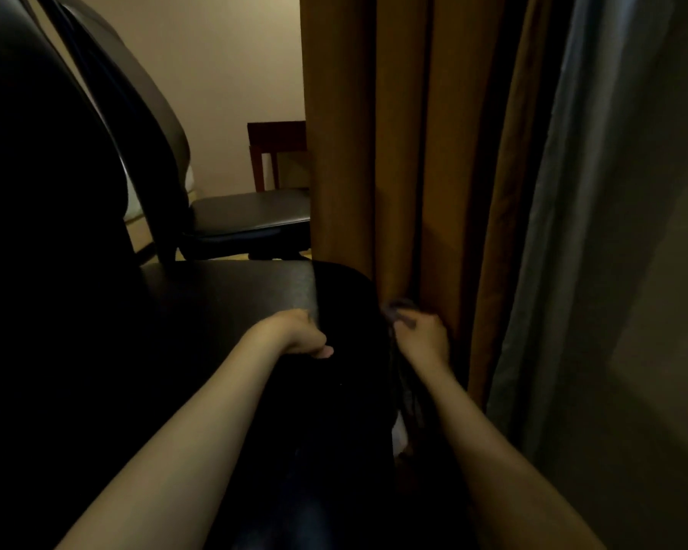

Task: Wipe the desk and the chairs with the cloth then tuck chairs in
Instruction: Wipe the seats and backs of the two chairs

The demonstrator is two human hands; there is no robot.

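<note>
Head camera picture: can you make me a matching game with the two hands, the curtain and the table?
Things:
1 left hand
2 right hand
3 curtain
4 wooden table

Descriptions:
A orange-brown
B holds the cloth
C stands by the far wall
D grips the black chair

Pairs: 1-D, 2-B, 3-A, 4-C

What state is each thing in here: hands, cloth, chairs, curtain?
left hand: grips the near chair at its edge
right hand: holds the cloth beside the curtain
cloth: bunched in the right hand
near chair: held by the left hand
far chair: untouched, seat bare
curtain: hanging in folds
</note>
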